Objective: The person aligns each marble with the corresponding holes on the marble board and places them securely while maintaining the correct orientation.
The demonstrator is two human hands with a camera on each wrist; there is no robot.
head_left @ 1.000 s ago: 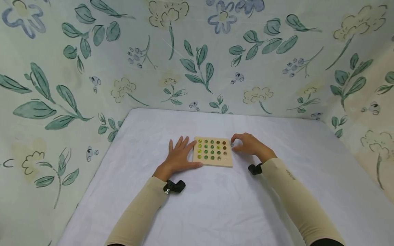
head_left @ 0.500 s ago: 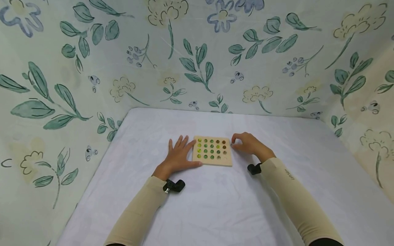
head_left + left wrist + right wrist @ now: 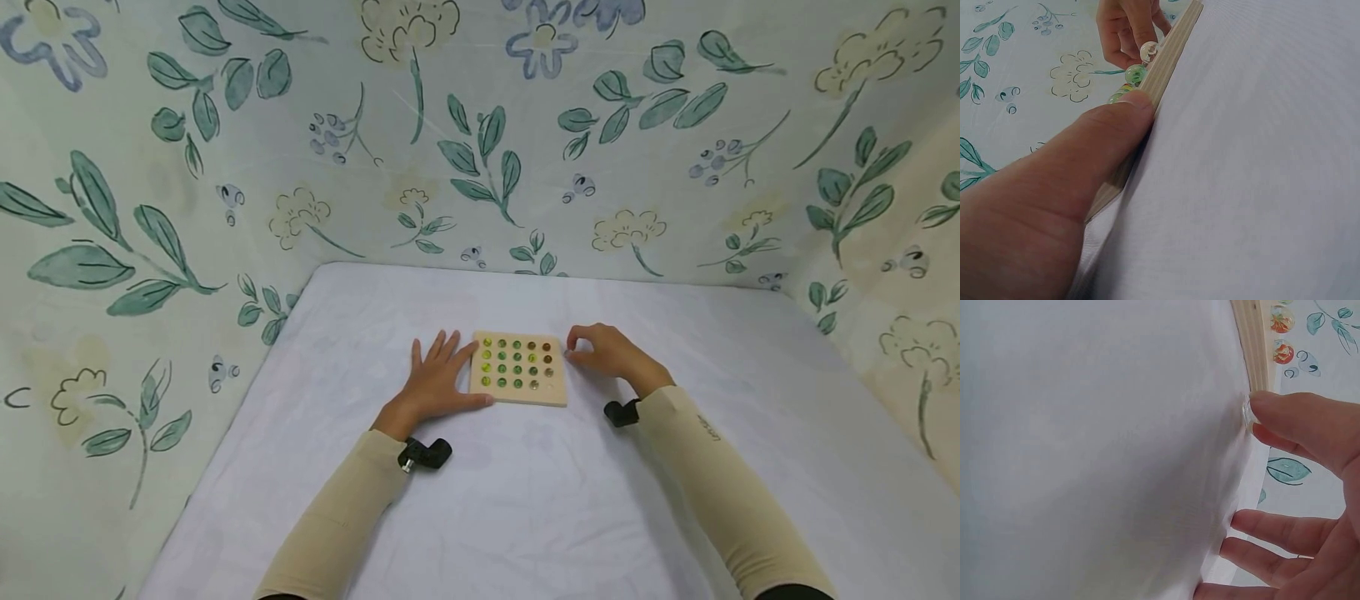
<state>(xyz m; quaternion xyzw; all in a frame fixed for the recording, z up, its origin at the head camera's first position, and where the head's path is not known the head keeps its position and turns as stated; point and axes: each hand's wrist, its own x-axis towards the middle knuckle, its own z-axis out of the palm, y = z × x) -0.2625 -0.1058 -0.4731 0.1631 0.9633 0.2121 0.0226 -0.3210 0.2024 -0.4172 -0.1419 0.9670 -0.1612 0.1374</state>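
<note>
A light wooden board (image 3: 525, 397) lies on the white cloth, with rows of glass marbles (image 3: 517, 357) in yellow, green, brown and clear tones. The spot at its near right corner looks pale; I cannot tell what is in it. My left hand (image 3: 433, 387) lies at the board's left side with fingers spread, thumb touching the near edge and index finger by the far left corner. Just off the board's right edge, my right hand (image 3: 606, 350) pinches a small clear marble (image 3: 1247, 414) between thumb and index finger, close to the cloth. Its other fingertips touch the cloth.
A white cloth (image 3: 480, 508) covers the table. Behind and at both sides hangs a fabric backdrop (image 3: 480, 108) with leaves and flowers. Dark wrist cameras (image 3: 426, 454) are strapped to both wrists.
The right thumb and index finger, apart around the clear marble a second ago, have closed on it. The left hand and the board stay in place.
</note>
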